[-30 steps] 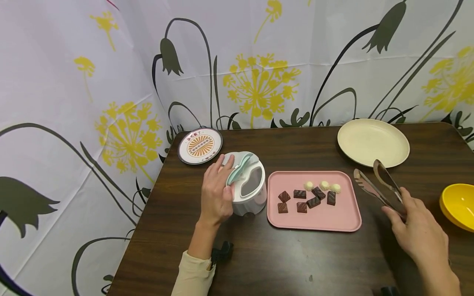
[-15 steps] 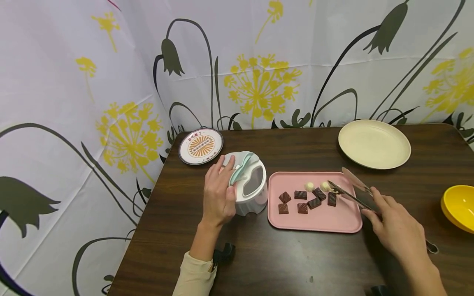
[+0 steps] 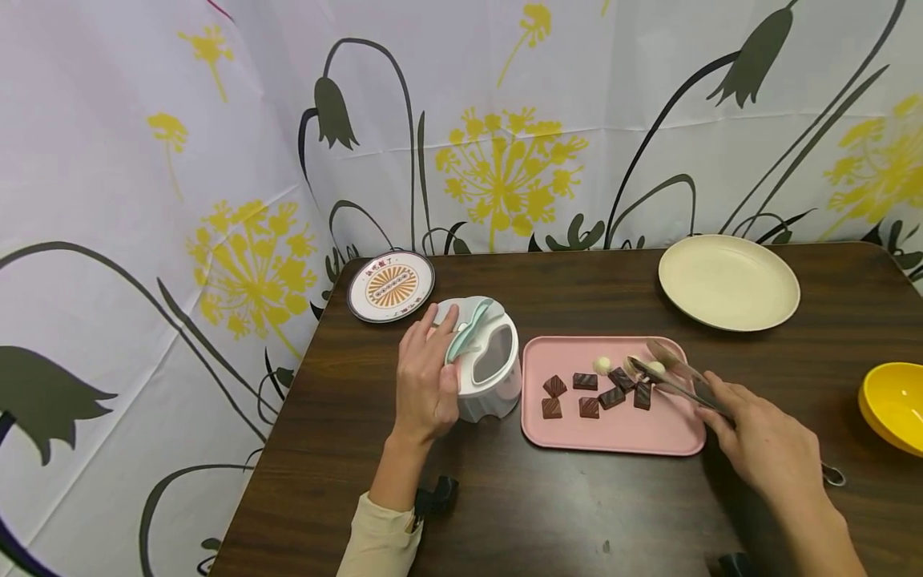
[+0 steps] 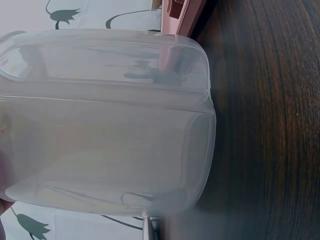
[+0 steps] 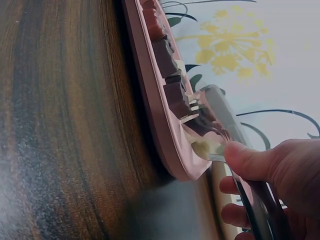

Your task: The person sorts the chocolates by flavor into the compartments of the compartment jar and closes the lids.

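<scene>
My left hand point(image 3: 427, 381) grips the left side of a white lidded container point(image 3: 492, 401), its thumb by the mint-green piece point(image 3: 465, 332) on the lid. Seen from the left wrist, the container's frosted wall point(image 4: 110, 135) fills most of the view. My right hand point(image 3: 771, 445) holds metal tongs point(image 3: 681, 389) over the right end of a pink tray point(image 3: 634, 429). Round white chocolates point(image 3: 602, 365) and several dark chocolates point(image 3: 611, 397) lie on the tray. Close to the tong tips is a white chocolate point(image 5: 201, 148), partly covered by them in the head view.
A patterned plate point(image 3: 392, 286) stands at the table's back left, a cream oval plate point(image 3: 728, 282) at the back right. A yellow bowl point(image 3: 892, 405) sits at the right edge. Behind the dark wooden table point(image 3: 548, 513) hangs a flowered cloth point(image 3: 404, 184).
My right hand has brought the tongs left from beside the tray to the white chocolates at its right end. The rightmost dark chocolate has shifted slightly. My left hand stays on the container.
</scene>
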A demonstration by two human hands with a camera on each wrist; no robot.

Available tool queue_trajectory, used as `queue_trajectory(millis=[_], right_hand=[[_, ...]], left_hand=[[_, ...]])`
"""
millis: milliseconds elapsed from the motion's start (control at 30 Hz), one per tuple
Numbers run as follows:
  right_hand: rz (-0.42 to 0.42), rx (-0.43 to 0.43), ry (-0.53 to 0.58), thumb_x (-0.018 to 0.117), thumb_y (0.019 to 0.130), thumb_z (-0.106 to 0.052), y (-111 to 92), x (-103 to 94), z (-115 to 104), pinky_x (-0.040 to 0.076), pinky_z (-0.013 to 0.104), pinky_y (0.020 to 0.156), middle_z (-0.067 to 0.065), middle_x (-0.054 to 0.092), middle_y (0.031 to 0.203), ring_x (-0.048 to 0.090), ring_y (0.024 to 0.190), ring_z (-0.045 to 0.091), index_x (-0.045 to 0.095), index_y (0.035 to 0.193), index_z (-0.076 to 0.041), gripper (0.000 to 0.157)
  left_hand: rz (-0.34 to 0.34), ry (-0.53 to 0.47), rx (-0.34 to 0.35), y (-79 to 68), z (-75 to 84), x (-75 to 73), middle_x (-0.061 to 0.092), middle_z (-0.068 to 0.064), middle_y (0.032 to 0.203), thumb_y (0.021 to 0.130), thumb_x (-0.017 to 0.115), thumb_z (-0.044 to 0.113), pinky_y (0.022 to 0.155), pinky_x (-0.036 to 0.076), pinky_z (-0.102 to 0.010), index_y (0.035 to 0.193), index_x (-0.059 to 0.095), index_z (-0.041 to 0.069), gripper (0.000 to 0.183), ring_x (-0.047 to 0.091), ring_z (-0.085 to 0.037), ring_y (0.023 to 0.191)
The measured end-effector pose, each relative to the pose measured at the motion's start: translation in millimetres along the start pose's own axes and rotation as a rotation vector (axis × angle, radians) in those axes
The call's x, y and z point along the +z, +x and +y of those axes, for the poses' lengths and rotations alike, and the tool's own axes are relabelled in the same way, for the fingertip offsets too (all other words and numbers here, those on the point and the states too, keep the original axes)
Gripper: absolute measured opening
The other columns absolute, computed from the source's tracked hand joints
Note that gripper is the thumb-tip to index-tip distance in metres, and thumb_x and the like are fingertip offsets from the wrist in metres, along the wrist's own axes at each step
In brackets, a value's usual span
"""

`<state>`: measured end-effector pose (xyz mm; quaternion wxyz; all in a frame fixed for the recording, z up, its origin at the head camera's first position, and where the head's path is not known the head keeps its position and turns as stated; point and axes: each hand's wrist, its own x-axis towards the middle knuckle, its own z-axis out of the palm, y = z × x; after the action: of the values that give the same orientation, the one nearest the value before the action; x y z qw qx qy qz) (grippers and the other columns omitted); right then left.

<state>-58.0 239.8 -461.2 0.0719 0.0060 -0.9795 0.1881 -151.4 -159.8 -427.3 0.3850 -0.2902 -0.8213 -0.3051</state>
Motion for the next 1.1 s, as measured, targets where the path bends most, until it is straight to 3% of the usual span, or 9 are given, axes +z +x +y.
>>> queue_trajectory(millis=[267, 500, 800, 933, 1100], right_hand=[[0.031, 0.031, 0.011, 0.073, 0.087, -0.031, 1.7, -0.2, -0.3, 0.043, 0.056, 0.053, 0.02, 0.063, 0.125, 0.061, 0.089, 0.054, 0.061, 0.135, -0.017, 0.052], [0.054, 0.028, -0.001, 0.074, 0.086, -0.03, 1.2, -3.2, 2.9, 0.038, 0.046, 0.045, 0.022, 0.065, 0.119, 0.061, 0.07, 0.045, 0.063, 0.132, -0.016, 0.05], [0.141, 0.015, 0.033, 0.073, 0.086, -0.03, 3.4, -17.5, 0.1, 0.038, 0.05, 0.049, 0.017, 0.065, 0.123, 0.061, 0.084, 0.053, 0.06, 0.136, -0.023, 0.053], [0.218, -0.046, 0.054, 0.076, 0.083, -0.026, 6.1, -25.6, -9.5, 0.035, 0.044, 0.044, 0.014, 0.066, 0.121, 0.063, 0.081, 0.05, 0.06, 0.137, -0.026, 0.056], [0.334, -0.187, 0.09, 0.08, 0.077, -0.018, 11.9, -36.0, -35.1, 0.032, 0.037, 0.041, 0.006, 0.07, 0.118, 0.068, 0.075, 0.041, 0.064, 0.133, -0.026, 0.059]], left_hand=[[0.01, -0.005, -0.005, -2.1, 0.2, -2.1, 0.062, -0.015, 0.13, 0.096, 0.023, 0.037, 0.107, 0.029, -0.058, 0.119, 0.067, -0.001, 0.063, 0.048, -0.039, 0.13], [0.0, -0.014, 0.003, -2.6, -0.7, -0.9, 0.061, -0.015, 0.131, 0.096, 0.024, 0.036, 0.107, 0.029, -0.059, 0.113, 0.069, 0.0, 0.061, 0.047, -0.039, 0.131], [-0.006, -0.023, 0.0, -1.2, -0.1, -0.2, 0.061, -0.015, 0.132, 0.097, 0.023, 0.037, 0.108, 0.028, -0.058, 0.111, 0.069, 0.0, 0.061, 0.047, -0.041, 0.13], [-0.006, -0.024, -0.003, -0.8, -0.1, 0.1, 0.061, -0.015, 0.132, 0.097, 0.023, 0.037, 0.108, 0.028, -0.058, 0.113, 0.069, 0.0, 0.061, 0.047, -0.04, 0.131], [-0.001, -0.021, -0.004, -0.5, -0.7, 0.3, 0.061, -0.014, 0.132, 0.097, 0.023, 0.038, 0.107, 0.029, -0.06, 0.114, 0.069, 0.0, 0.062, 0.047, -0.04, 0.131]])
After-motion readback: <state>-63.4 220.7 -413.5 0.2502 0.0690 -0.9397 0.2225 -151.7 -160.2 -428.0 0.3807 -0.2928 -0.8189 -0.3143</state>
